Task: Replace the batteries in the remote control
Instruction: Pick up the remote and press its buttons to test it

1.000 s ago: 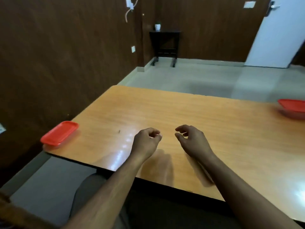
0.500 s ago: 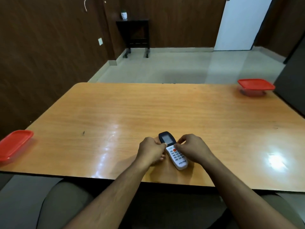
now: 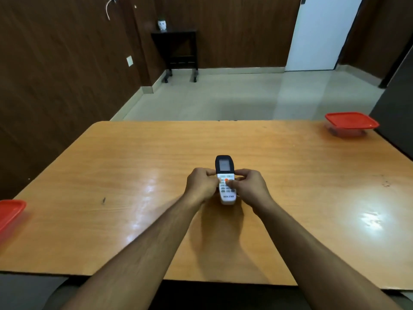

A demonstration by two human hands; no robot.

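A white remote control [image 3: 225, 173] with a dark screen end and an orange button is held face up over the middle of the wooden table [image 3: 156, 166]. My left hand [image 3: 201, 185] grips its left side with curled fingers. My right hand [image 3: 249, 186] grips its right side, thumb lying across the buttons. The screen end points away from me and the end marked VOLTAS points toward me. No batteries are in sight.
A container with a red lid [image 3: 350, 124] stands at the table's far right corner. Another red lid [image 3: 10, 212] shows at the left edge. Beyond the table are a tiled floor, a small dark side table [image 3: 176, 50] and a white door.
A second ago both hands were held over the table with nothing in them. They now hold the remote, which has turned from a slant to point straight away from me.
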